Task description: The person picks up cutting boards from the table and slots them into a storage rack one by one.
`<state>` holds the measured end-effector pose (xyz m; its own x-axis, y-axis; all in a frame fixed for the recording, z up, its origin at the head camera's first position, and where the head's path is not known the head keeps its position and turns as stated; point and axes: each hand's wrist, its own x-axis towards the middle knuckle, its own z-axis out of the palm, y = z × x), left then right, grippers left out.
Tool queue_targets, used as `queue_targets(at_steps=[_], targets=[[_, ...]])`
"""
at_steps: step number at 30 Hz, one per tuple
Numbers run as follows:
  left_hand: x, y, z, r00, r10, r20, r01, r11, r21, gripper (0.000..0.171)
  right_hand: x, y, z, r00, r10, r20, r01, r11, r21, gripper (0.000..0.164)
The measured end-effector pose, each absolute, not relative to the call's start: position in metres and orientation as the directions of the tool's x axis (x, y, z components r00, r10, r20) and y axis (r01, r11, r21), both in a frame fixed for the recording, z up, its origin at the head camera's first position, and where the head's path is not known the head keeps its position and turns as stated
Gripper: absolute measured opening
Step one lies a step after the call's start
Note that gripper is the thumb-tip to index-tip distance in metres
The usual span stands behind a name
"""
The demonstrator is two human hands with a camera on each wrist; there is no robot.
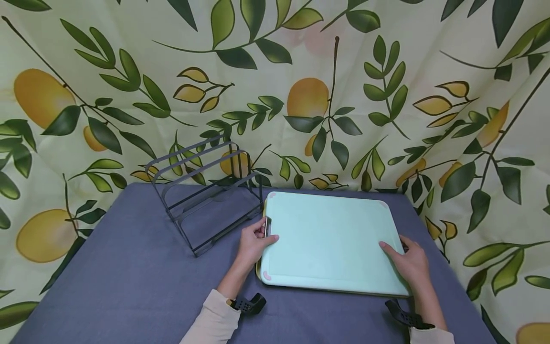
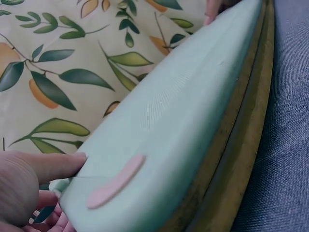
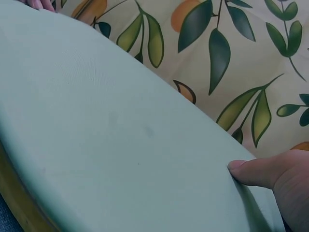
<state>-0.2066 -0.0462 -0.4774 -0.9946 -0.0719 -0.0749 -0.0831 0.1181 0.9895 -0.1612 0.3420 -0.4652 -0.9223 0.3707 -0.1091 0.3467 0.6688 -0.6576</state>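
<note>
A mint-green cutting board with pink corner patches lies flat on top of brown wooden-looking boards, whose edges show beneath it in the left wrist view. My left hand grips its left end at the handle slot, thumb on top and fingers curled at the edge. At the right end, my right hand holds the board the same way, its thumb on the upper face. The fingers under the right edge are mostly hidden.
A black wire rack with several upright loops stands left of the boards, close to their upper left corner. Blue-grey cloth covers the table. A leaf-and-fruit patterned curtain hangs behind the table and along its sides.
</note>
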Motion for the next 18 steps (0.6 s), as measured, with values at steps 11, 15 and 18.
queue_targets(at_steps=[11, 15, 18], targets=[[-0.2071, -0.0469, -0.4821, -0.992, -0.074, -0.098, -0.102, 0.053, 0.993, 0.070, -0.1593, 0.3413, -0.4624, -0.922, 0.381, -0.075, 0.331, 0.671, -0.664, 0.087], [-0.2074, -0.0472, -0.4817, -0.993, -0.067, -0.098, -0.101, 0.044, 0.994, 0.070, -0.1597, 0.3423, -0.4622, -0.924, 0.376, -0.064, 0.321, 0.675, -0.664, 0.086], [-0.2070, -0.0470, -0.4811, -0.992, -0.069, -0.102, -0.105, 0.039, 0.994, 0.071, -0.1596, 0.3432, -0.4633, -0.928, 0.369, -0.056, 0.311, 0.680, -0.664, 0.084]])
